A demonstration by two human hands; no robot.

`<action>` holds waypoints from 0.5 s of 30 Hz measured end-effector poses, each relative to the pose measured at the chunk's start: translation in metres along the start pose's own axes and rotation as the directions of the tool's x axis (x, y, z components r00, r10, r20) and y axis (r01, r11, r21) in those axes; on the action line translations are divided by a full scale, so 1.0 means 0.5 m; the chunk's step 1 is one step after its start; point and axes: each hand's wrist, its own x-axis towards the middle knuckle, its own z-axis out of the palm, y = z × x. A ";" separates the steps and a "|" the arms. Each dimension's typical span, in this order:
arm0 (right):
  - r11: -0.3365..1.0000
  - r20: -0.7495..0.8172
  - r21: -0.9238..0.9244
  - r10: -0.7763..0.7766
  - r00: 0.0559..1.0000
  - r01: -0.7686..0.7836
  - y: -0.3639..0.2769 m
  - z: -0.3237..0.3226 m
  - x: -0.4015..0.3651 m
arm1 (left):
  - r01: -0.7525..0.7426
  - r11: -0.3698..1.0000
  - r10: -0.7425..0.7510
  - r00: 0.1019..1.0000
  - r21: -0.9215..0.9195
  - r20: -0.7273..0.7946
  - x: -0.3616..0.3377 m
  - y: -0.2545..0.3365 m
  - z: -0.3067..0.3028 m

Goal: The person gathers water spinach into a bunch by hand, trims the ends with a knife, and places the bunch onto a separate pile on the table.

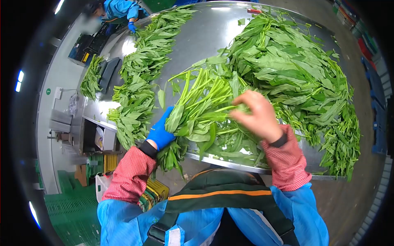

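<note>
My left hand, in a blue glove, is wrapped round a bunch of leafy green stems at the near edge of the metal table. Leaves hang below that hand, past the edge. Bare and slightly blurred, my right hand is at the right side of the bunch, its fingers curled around stems whose ends are partly hidden. A large heap of the same greens lies to the right, and loose leaves lie beneath my hands.
A long row of greens runs along the left side. A co-worker in blue reaches in at the top left. Near the far edge lies a red-handled object. Yellow crates and green crates stand below left.
</note>
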 end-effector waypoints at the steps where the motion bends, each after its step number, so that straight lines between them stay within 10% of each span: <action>1: 0.989 0.004 -0.142 -0.038 0.999 0.038 -0.029 0.017 0.000 | 0.002 0.999 -0.001 1.000 -0.051 0.019 0.002 0.000 0.002; 5: 0.956 0.223 -0.228 -0.135 0.966 0.186 -0.020 0.069 -0.012 | 0.025 0.957 0.024 0.987 -0.289 0.162 0.016 0.041 0.006; 9: 0.917 0.157 0.375 0.082 0.984 -0.137 0.017 0.042 -0.011 | 0.157 0.913 -0.058 0.963 -0.376 0.263 0.000 0.024 0.000; 10: 0.672 0.265 0.599 0.346 0.900 -0.435 0.022 0.028 -0.013 | 0.165 0.895 -0.049 0.960 -0.414 0.276 -0.002 0.013 0.000; 13: 0.112 0.228 0.943 0.472 0.851 -0.314 0.075 -0.042 -0.013 | 0.276 0.870 -0.153 0.939 -0.408 0.308 -0.017 0.004 -0.012; 15: 0.014 0.130 0.990 0.320 0.939 -0.142 0.116 -0.092 -0.023 | 0.362 0.840 -0.248 0.919 -0.405 0.308 -0.029 0.019 -0.021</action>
